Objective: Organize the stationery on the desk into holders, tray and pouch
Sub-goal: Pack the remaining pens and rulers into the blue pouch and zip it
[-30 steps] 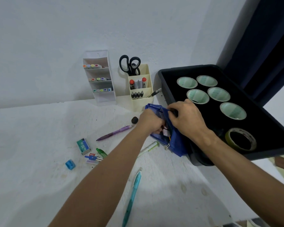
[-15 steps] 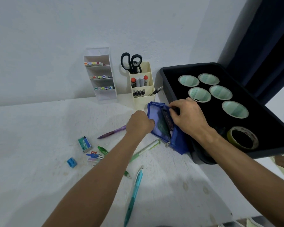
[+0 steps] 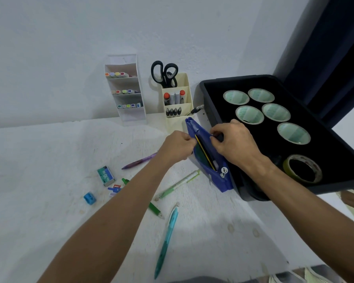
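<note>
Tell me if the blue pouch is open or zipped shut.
Open. The pouch gapes along its top, a yellow pencil showing inside; the left hand and right hand hold its edges apart.

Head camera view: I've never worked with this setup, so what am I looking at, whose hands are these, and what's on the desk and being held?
There is no machine here: a person wears one camera on the head, looking down at their bare hands. The left hand and right hand each pinch an edge of the blue pouch, holding it open; a yellow pencil lies inside. On the white desk lie a teal pen, a purple pen and a blue sharpener. The black tray beside the pouch holds tape rolls.
</note>
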`<state>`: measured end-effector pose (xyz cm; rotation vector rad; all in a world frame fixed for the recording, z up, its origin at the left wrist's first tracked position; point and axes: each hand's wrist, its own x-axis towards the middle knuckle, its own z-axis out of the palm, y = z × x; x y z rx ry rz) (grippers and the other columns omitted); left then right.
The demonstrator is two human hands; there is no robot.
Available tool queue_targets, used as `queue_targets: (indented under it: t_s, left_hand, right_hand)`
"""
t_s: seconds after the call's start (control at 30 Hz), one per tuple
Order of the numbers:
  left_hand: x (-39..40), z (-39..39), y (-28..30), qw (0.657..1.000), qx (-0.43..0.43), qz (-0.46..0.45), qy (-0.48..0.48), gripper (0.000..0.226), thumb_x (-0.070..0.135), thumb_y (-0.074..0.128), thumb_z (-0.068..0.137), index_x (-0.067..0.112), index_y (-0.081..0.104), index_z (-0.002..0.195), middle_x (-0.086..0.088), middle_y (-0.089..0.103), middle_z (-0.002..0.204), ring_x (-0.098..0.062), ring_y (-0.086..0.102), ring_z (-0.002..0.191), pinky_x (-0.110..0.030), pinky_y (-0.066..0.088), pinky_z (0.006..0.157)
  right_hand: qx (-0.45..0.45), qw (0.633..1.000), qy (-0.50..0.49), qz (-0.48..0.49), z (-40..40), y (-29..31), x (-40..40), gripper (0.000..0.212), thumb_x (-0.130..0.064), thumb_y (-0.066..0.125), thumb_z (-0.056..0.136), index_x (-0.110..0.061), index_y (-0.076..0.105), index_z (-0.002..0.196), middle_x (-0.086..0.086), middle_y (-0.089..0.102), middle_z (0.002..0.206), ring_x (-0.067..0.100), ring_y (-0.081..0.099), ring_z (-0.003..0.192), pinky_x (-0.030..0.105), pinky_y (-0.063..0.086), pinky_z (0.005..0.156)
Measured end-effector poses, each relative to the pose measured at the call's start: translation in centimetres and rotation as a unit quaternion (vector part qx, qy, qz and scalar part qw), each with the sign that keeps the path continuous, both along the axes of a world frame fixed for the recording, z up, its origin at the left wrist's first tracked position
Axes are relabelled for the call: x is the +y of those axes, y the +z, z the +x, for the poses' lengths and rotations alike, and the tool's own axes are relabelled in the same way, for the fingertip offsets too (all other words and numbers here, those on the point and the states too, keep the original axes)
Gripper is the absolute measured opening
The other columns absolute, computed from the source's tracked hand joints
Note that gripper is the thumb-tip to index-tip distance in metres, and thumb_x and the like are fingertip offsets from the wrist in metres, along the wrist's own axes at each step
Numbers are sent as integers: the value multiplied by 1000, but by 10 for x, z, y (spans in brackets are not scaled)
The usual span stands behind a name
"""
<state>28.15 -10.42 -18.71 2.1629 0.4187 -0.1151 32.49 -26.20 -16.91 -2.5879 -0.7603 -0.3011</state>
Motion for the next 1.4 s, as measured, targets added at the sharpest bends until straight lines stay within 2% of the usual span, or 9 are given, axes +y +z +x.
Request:
queue_targets:
  t_s: [0.13,0.33,0.57,0.67,0.73,0.83,0.97,1.2,1.4]
  left_hand:
    - [11,-15,-3,999,39,13,13,39,27,36,94,0,64,100,-16,70,91,-20,56,62,-27,43,54]
    - [26,-49,-9,962,150,180,-141,32,38,68,82,8,69,94,-4,67,92,-20,65,92,-29,50,76]
    - [26,-57,-12,950,154,217,-165,20,23,69,81,12,71,97,0,69,93,-14,63,83,-27,53,74]
    - [35,-53,10,954,150,235,-108,14,21,65,79,7,63,83,-6,64,76,-19,62,66,-30,53,62]
    - [37,-48,29,967,115,219,-56,14,20,65,80,7,62,79,-7,63,68,-18,59,53,-27,51,54]
    - [27,-37,47,992,64,104,-9,17,17,66,84,1,69,83,-12,72,71,-22,69,57,-30,60,59]
    - [2,-15,40,993,102,-52,6,15,8,66,84,-7,67,84,-18,69,73,-21,65,53,-31,61,60]
    - [-16,14,11,992,93,-68,52,15,11,66,82,-4,65,86,-15,68,67,-26,70,59,-38,62,64]
    - [-5,6,8,999,38,20,23,20,8,61,79,-6,70,91,-19,73,76,-31,73,71,-43,61,72]
  right_hand:
    - [-1,1000,4,-12,2,-1,0,19,-22,59,87,-12,71,97,6,68,85,22,49,88,35,49,71]
    - [8,1000,6,-2,2,-1,0,20,-26,57,88,-14,72,94,2,65,75,17,43,81,33,45,66]
    - [4,1000,4,3,2,-3,-1,19,-29,56,89,-18,71,95,1,64,74,16,43,80,29,41,64]
    - [-7,1000,6,-3,3,-4,-1,19,-28,56,89,-16,70,93,1,63,77,16,43,80,28,37,63]
    - [-3,1000,6,-1,3,-4,-1,20,-28,55,89,-16,70,92,1,62,74,16,42,79,28,36,63]
    - [12,1000,5,17,2,-4,0,20,-30,56,89,-17,71,94,1,62,72,15,43,79,28,38,63]
    - [17,1000,6,18,2,-5,-1,21,-31,56,90,-18,71,97,0,63,73,15,43,78,28,38,64]
    - [22,999,18,28,1,-3,-2,21,-28,57,90,-17,71,98,-2,60,69,19,50,81,37,51,71]
    - [20,999,26,24,3,-4,-2,21,-28,56,90,-18,71,99,-3,61,71,15,45,81,36,49,72]
